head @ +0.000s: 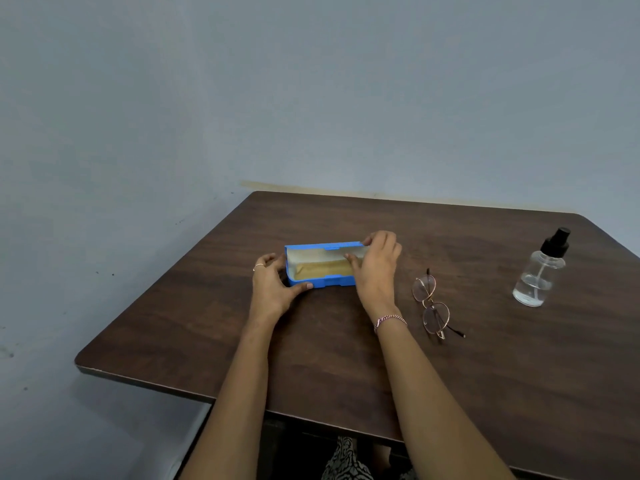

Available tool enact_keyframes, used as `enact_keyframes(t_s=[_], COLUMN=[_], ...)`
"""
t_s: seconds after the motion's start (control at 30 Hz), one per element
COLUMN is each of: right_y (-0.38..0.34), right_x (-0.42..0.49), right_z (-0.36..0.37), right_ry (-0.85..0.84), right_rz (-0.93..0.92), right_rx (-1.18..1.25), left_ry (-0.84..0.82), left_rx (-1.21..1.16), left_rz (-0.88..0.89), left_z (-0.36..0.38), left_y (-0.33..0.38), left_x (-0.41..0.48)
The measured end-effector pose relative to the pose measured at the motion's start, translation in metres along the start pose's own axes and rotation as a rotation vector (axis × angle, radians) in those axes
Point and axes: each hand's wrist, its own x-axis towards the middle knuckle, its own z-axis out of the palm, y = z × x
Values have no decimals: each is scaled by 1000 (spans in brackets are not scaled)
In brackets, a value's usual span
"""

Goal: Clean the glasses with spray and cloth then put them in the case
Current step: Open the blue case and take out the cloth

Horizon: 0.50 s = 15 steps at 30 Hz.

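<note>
A blue glasses case (323,281) lies open in the middle of the dark wooden table (346,358), with a yellow cloth (322,268) inside it. My left hand (272,284) grips the case's left end, thumb along its front edge. My right hand (375,268) holds the raised lid at its right end, fingers curled over the lid's edge. Round thin-rimmed glasses (431,304) lie folded on the table just right of my right wrist. A clear spray bottle (540,271) with a black nozzle stands upright at the far right.
The table stands against a pale blue wall (311,98), its left edge and near edge in view. Patterned clothing shows below the near edge.
</note>
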Motion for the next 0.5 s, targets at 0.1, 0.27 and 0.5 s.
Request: enact_keyframes(t_s=[0.1, 0.27, 0.5], right_y=[6, 7, 6], right_x=[-2, -3, -1], right_z=[-5, -8, -9], right_ry=[62, -10, -145], right_rz=[76, 92, 56], right_rx=[43, 19, -209], left_ry=[141, 335, -5], left_rx=[53, 300, 764], left_rz=[72, 338, 309], left_z=[0, 9, 21], left_y=[5, 17, 33], left_x=[-6, -9, 1])
